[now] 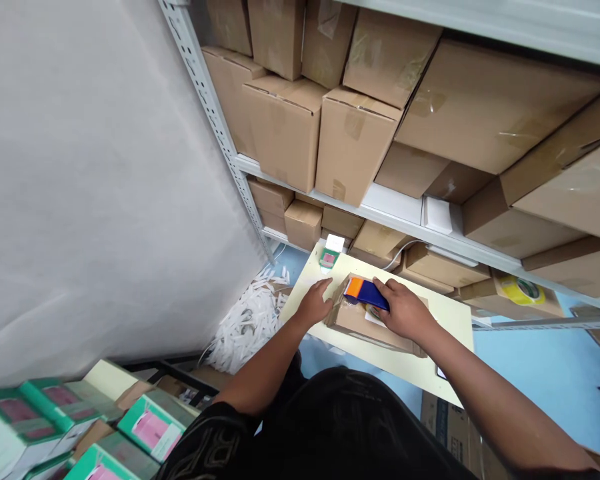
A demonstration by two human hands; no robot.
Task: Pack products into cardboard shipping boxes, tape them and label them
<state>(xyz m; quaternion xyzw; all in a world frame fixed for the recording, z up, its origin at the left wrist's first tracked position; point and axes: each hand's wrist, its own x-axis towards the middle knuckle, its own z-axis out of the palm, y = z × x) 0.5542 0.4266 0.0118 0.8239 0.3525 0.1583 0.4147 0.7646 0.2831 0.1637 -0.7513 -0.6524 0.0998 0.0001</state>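
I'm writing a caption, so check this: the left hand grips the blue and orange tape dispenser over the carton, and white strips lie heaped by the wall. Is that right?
Not quite: the head view shows the right hand gripping the blue and orange tape dispenser over the carton. The white strips do lie heaped by the wall.

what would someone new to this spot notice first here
Probably the blue and orange tape dispenser, gripped in the right hand over a cardboard box on the pale yellow table. Next, the tangled heap of white strips on the floor left of the table, and the shelves packed with brown cartons beyond it.
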